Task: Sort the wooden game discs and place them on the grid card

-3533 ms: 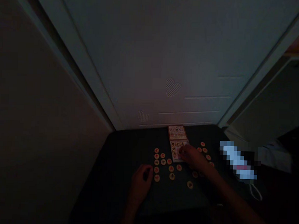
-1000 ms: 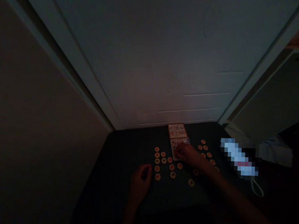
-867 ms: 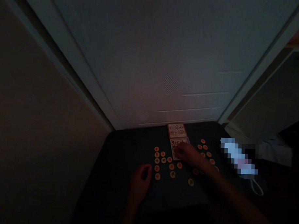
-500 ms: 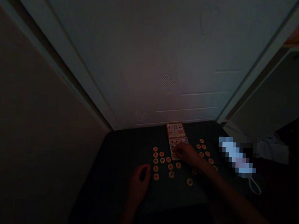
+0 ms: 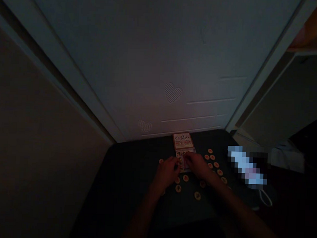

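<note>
My left hand (image 5: 167, 173) is at the left edge of an open box (image 5: 195, 152), its fingers curled in a pinch. From the other side my right hand (image 5: 197, 164) reaches over the same box, fingertips pinched above it. The two hands nearly meet. Whatever either pinch holds is too dark and small to make out. Round Chinese chess pieces with characters lie in the box, partly covered by my hands. Behind it rests a printed lid (image 5: 183, 141). Loose chess pieces (image 5: 178, 188) lie in front of the box, some hidden under my left hand and forearm.
Several more pieces (image 5: 216, 164) are scattered right of the box on the dark table (image 5: 130, 173). A pale panel with heart reliefs (image 5: 173, 92) stands directly behind the table. A blurred-out bright object (image 5: 246, 167) with a looped cord (image 5: 265, 199) lies at the right.
My left hand has moved right and forward from beside the loose pieces to the box, covering several of them. My right hand stays over the box. The view has shifted slightly.
</note>
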A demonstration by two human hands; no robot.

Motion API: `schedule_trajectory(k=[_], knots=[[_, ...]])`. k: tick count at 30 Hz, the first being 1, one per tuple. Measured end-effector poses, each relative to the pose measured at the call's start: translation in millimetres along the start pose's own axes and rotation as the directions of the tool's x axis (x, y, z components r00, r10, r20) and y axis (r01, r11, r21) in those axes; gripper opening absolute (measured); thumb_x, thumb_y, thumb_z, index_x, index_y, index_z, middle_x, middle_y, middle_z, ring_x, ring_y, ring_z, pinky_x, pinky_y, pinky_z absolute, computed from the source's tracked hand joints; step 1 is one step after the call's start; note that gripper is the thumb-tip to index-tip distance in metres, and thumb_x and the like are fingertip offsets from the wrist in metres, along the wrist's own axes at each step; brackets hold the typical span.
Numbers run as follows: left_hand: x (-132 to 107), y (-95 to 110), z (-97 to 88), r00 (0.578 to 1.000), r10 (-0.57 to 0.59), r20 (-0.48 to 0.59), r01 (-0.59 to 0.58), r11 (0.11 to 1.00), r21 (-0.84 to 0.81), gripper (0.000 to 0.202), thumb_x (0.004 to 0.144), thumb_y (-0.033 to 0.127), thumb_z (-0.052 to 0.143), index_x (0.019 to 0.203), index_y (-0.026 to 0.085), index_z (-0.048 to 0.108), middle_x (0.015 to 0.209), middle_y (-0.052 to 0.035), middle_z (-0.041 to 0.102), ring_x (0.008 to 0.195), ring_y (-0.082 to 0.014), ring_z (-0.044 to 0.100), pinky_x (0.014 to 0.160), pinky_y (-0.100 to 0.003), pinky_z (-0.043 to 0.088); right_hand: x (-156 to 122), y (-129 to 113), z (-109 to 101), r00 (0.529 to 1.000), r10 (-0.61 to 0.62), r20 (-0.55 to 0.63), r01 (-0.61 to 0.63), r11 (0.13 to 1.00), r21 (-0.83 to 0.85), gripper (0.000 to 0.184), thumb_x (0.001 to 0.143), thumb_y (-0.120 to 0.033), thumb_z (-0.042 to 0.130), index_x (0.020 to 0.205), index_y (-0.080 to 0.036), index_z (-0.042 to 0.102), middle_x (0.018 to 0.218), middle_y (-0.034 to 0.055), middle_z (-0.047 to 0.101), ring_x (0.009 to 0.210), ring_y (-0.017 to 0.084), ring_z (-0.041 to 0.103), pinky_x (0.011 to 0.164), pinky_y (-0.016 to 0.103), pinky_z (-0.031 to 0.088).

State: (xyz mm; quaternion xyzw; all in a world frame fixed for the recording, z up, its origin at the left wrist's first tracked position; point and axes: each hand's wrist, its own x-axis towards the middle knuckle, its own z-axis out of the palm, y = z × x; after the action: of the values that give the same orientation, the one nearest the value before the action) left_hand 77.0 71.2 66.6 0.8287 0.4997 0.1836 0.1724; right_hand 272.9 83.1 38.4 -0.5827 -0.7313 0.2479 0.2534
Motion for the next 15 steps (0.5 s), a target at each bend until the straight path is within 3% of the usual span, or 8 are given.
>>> schedule_trajectory(k=[6, 15], knots=[[-0.5, 4.1, 2.3, 0.998, -0.046, 0.03, 0.045, 0.999, 0.027, 0.019, 0.092, 0.021, 0.054, 0.101, 0.025, 0.07, 0.104, -0.0059, 0.071, 0.091, -0.0215, 0.068, 0.082, -0.033, 0.048, 4.2, -7.5, 8.0, 1.0, 0.025, 0.012, -0.026, 0.999, 0.026, 0.019, 0.091, -0.013, 0.053, 0.096, -0.018, 0.07, 0.092, 0.0069, 0.076, 0.081, 0.018, 0.07, 0.072, 0.025, 0.048], [4.2, 7.9, -3.2, 0.987, -0.103, 0.122, 0.096, 0.994, 0.061, 0.022, 0.093, 0.023, 0.054, 0.108, 0.024, 0.069, 0.11, -0.0063, 0.07, 0.103, -0.0218, 0.066, 0.09, -0.033, 0.045, 7.1, -7.9, 14.9, 0.999, 0.005, 0.047, -0.009, 0.996, 0.088, 0.012, 0.085, -0.013, 0.062, 0.091, -0.018, 0.071, 0.087, 0.0039, 0.077, 0.078, 0.017, 0.07, 0.07, 0.023, 0.049]])
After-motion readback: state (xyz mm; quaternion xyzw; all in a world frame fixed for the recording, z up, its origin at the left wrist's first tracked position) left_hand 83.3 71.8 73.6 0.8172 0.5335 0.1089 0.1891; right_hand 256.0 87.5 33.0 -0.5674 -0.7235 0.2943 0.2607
